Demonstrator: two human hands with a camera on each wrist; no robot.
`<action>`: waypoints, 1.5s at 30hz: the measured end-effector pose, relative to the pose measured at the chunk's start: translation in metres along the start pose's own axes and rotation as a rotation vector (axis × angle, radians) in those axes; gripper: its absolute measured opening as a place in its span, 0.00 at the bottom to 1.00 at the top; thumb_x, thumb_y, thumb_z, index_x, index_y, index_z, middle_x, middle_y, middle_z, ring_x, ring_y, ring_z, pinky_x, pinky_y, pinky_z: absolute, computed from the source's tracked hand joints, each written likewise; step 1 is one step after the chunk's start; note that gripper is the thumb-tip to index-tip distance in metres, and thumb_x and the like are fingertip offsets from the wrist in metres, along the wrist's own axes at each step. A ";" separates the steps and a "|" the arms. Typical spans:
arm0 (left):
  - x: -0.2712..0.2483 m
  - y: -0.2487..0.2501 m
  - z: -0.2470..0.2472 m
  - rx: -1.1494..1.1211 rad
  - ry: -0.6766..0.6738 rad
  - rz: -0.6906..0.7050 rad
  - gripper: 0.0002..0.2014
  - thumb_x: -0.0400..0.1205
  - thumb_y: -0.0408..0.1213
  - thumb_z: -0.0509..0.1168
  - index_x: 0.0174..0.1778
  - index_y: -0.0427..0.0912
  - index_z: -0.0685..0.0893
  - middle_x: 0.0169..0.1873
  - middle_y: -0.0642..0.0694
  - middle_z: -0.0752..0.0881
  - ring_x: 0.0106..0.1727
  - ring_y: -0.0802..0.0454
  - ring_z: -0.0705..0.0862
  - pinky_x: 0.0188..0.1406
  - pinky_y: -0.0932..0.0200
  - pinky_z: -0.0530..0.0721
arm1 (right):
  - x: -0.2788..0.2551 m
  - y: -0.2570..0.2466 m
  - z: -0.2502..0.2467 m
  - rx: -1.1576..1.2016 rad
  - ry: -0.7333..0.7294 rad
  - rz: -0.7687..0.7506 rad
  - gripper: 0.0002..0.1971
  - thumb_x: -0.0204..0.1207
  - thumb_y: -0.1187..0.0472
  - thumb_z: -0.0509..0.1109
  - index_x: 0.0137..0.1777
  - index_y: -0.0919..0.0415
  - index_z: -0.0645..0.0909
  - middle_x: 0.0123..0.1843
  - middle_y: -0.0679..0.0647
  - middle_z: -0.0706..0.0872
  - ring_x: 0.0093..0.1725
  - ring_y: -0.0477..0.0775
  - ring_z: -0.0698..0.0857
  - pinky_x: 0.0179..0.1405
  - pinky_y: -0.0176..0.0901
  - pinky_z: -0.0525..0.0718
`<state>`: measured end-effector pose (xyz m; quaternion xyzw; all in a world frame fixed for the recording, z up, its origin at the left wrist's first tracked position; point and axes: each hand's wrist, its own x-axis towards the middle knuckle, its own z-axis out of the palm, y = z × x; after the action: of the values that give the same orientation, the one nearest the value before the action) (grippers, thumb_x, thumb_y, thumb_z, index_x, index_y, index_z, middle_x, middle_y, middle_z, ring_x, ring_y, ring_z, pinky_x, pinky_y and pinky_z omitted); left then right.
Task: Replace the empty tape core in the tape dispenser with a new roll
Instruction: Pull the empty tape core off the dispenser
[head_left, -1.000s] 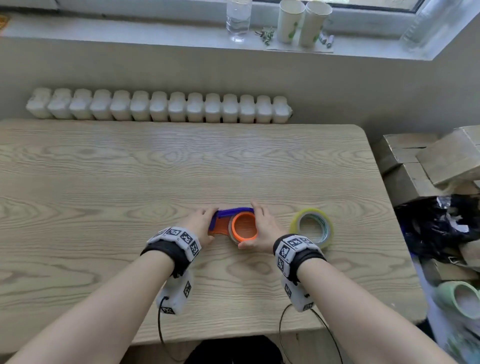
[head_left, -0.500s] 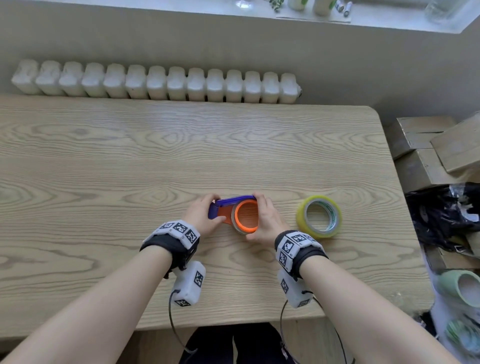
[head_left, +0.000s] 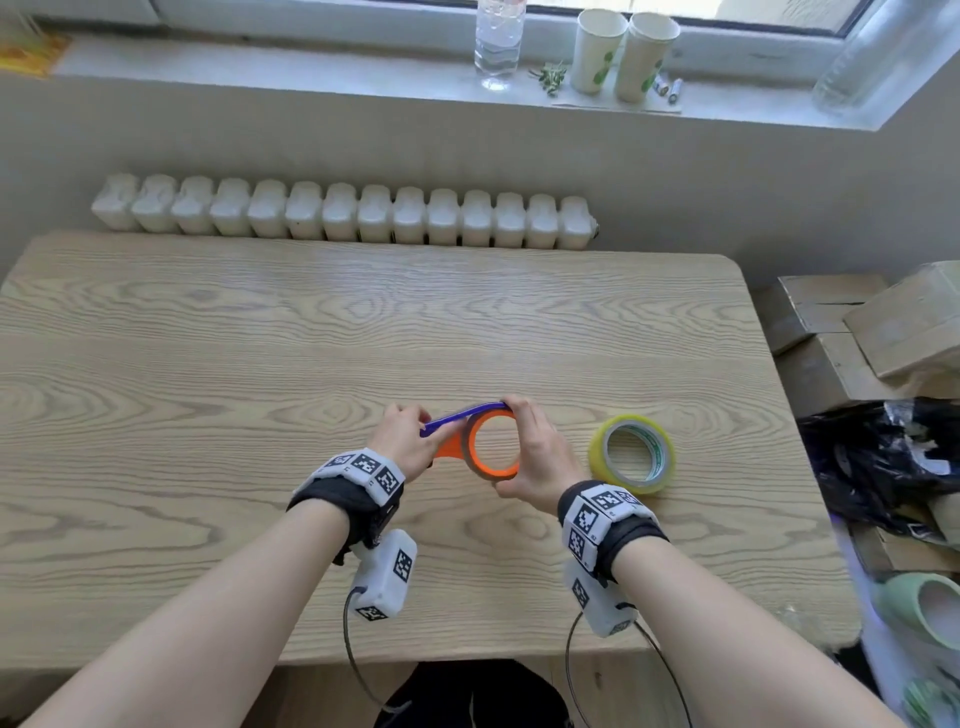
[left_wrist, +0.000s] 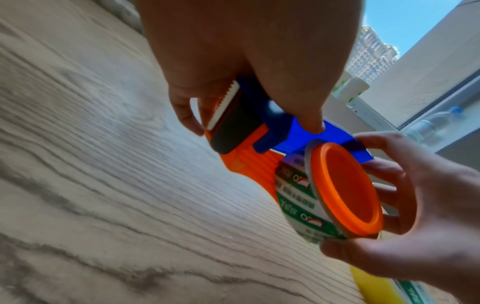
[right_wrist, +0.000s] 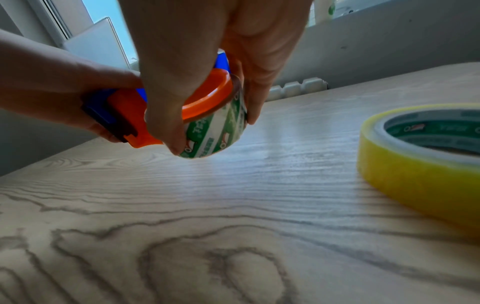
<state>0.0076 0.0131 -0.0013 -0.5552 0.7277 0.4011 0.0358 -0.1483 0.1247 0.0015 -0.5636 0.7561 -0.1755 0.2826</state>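
A pale wood-grain table (head_left: 260, 364) stands against a grey wall under a windowsill, a white ribbed radiator (head_left: 343, 215) along its far edge and cardboard boxes (head_left: 857, 332) stacked off its right side. On the table just right of the hands lies the new roll (head_left: 631, 453), yellow and flat, untouched.

The tape dispenser (left_wrist: 249, 131), orange with a blue guard, is held clear of the table between both hands. The empty tape core (right_wrist: 215, 131), printed green and white, sits on its orange hub.

Risks, as I judge them: the serrated blade (left_wrist: 225, 102) lies right beside the left fingers, so a hard tug on the core could drag skin across its teeth. If the core sticks on the hub and then lets go all at once, the dispenser could twist free of the left hand. A skewed pull may simply jam the core against the blue guard.

The left hand (head_left: 402, 447) grips the handle end, thumb on the blue guard, fingers curled beneath near the blade. The right hand (head_left: 535, 457) curls round the core, thumb on its near edge and fingers on the far side.
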 end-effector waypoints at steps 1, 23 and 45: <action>-0.003 0.002 -0.003 0.001 0.018 0.015 0.29 0.74 0.62 0.63 0.57 0.38 0.82 0.51 0.43 0.73 0.50 0.44 0.82 0.57 0.55 0.76 | -0.001 -0.002 -0.004 -0.003 0.007 -0.009 0.50 0.54 0.64 0.80 0.77 0.60 0.59 0.72 0.59 0.70 0.71 0.60 0.74 0.58 0.39 0.72; -0.029 0.021 -0.049 0.042 0.232 0.075 0.23 0.79 0.62 0.52 0.36 0.45 0.76 0.42 0.43 0.77 0.52 0.39 0.80 0.59 0.47 0.76 | -0.008 -0.036 -0.038 0.035 0.187 -0.123 0.50 0.59 0.55 0.82 0.78 0.65 0.57 0.76 0.59 0.70 0.74 0.57 0.72 0.70 0.50 0.77; -0.011 -0.030 -0.067 -0.086 0.253 -0.041 0.30 0.82 0.58 0.51 0.41 0.33 0.84 0.30 0.43 0.82 0.44 0.41 0.80 0.47 0.51 0.73 | -0.004 0.009 0.004 0.071 0.008 0.220 0.51 0.53 0.52 0.85 0.74 0.59 0.61 0.71 0.57 0.71 0.73 0.56 0.71 0.73 0.49 0.71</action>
<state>0.0634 -0.0216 0.0334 -0.6171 0.6972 0.3577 -0.0721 -0.1516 0.1311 -0.0061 -0.4664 0.8077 -0.1723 0.3168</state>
